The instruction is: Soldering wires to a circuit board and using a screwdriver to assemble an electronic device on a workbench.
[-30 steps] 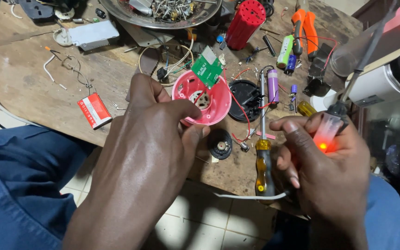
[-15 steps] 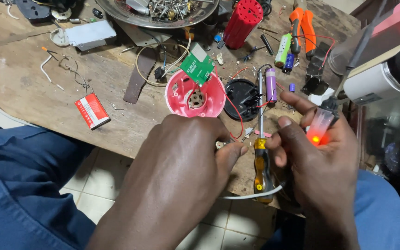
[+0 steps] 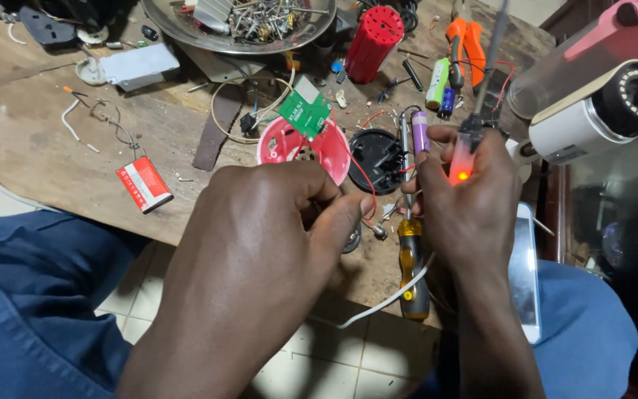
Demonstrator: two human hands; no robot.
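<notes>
Fingers (image 3: pixel 348 214) of your left hand (image 3: pixel 275 222) pinch the thin red wire (image 3: pixel 359 177), which runs up to the red round plastic housing (image 3: pixel 304 151) on the surface. Your right hand (image 3: pixel 467 199), just beside, grips the glowing soldering iron (image 3: pixel 463 159), its long axis pointing away from you.

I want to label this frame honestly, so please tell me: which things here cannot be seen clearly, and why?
- Head view: what the left hand pinches is hidden by its own fingers.
- The soldering iron tip lies behind the right hand.
- The phone is partly covered by the right wrist.
- The metal bowl is cut off by the top edge.
- The screws in it are too small to count.
</notes>
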